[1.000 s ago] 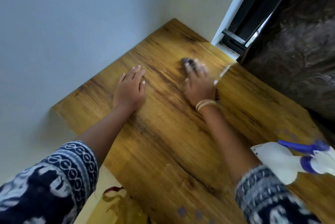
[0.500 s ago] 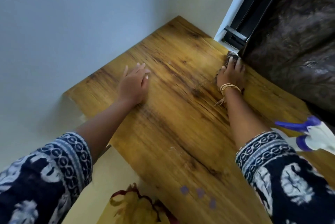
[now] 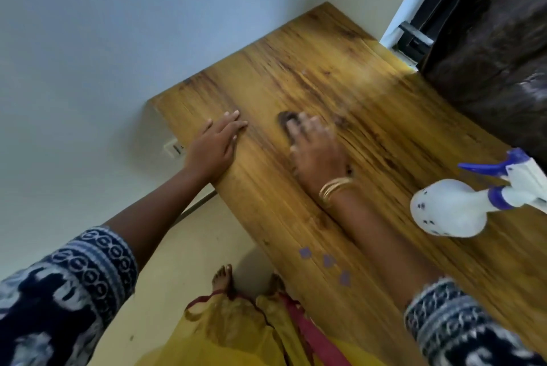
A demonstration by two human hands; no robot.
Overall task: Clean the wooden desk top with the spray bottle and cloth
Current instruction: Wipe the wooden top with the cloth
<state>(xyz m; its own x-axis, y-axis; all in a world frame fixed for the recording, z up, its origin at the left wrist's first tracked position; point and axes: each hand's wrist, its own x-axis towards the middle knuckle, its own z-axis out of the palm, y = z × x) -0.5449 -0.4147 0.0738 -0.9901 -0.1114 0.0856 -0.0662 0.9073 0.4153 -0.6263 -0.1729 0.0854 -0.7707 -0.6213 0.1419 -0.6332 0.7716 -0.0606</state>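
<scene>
The wooden desk top (image 3: 370, 117) runs from the wall corner toward me. My left hand (image 3: 214, 146) lies flat on its near left edge, fingers straight. My right hand (image 3: 318, 148), blurred, presses a dark cloth (image 3: 286, 119) onto the wood; only a bit of the cloth shows past the fingertips. A white spray bottle (image 3: 453, 207) with a blue trigger lies on its side on the desk to the right of my right forearm, untouched.
A pale wall borders the desk on the left and far side. A dark leather-like seat (image 3: 497, 48) and a white window frame (image 3: 411, 1) stand at the far right. A wall socket (image 3: 174, 148) sits beside the desk's left edge. Small purple marks (image 3: 327, 262) dot the near wood.
My right hand with the cloth has swept from the far right edge by the dark seat back leftward to the middle of the desk. My left hand stays flat on the wood.
</scene>
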